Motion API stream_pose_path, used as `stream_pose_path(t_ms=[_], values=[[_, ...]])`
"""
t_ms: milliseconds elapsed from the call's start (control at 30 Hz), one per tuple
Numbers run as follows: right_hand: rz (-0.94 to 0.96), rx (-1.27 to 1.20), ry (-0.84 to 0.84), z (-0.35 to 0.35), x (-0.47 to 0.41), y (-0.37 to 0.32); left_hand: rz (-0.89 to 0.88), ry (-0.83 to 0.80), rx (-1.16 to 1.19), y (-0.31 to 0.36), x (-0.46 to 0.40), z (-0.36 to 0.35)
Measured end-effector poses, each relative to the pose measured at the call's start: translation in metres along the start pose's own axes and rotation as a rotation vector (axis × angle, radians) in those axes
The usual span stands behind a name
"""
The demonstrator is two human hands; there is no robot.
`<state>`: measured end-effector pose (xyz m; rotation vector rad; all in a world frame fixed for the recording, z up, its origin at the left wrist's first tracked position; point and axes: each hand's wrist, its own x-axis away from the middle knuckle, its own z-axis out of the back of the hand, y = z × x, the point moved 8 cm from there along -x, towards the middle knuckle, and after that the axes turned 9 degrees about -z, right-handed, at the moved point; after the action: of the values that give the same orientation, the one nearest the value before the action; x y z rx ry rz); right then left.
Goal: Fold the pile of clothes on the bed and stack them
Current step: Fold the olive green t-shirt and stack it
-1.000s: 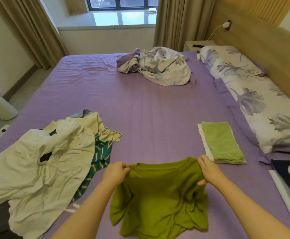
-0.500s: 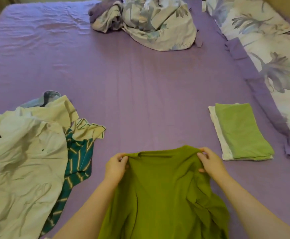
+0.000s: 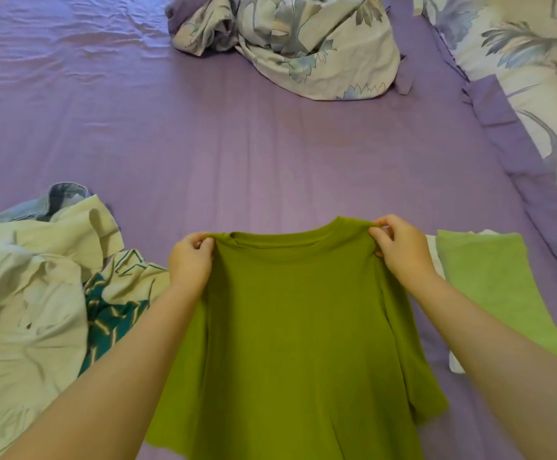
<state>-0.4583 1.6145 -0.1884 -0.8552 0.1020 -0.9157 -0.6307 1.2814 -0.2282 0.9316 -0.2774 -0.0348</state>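
And here's the olive-green short-sleeved cotton T-shirt (image 3: 297, 327), held up by its shoulders over the near edge of the purple-sheeted bed (image 3: 237, 154). The left hand (image 3: 190, 263) pinches the left shoulder seam, fingers curled tight over the fabric beside the collar. The right hand (image 3: 399, 250) does the same on the other shoulder, thumb and fingertips bunching the cloth just past the round neckline. The neck opening faces up and away, a ribbed collar band showing clearly. The body of the shirt hangs down flat and fairly smooth between the two forearms, with soft vertical creases; both short sleeves flare out loosely lower down, the right one ending in a wavy hem.

To the left, the unfolded pile of cream, teal-striped and pale denim clothes (image 3: 38, 293) lies crumpled on the sheet, its edge tucked behind the left forearm. To the right, a folded light-green garment (image 3: 489, 283) sits on top of a folded white one (image 3: 454, 363), partly hidden by the right arm. At the far side, a bunched floral duvet (image 3: 290, 44) and a floral pillow (image 3: 529, 51).
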Motion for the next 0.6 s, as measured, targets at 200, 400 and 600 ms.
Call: stream_pose_path(t_ms=[200,400,600], values=[[-0.009,0.092,-0.169,-0.041,-0.015,0.036,-0.018,-0.011,-0.143,-0.017,-0.006,-0.037],[-0.089,0.185,-0.153,-0.026,0.032,0.118,-0.163,-0.115,-0.504,-0.009,0.055,-0.105],[-0.267,0.214,-0.149,-0.014,0.083,0.181,-0.501,-0.465,-0.657,0.038,0.121,-0.22]])
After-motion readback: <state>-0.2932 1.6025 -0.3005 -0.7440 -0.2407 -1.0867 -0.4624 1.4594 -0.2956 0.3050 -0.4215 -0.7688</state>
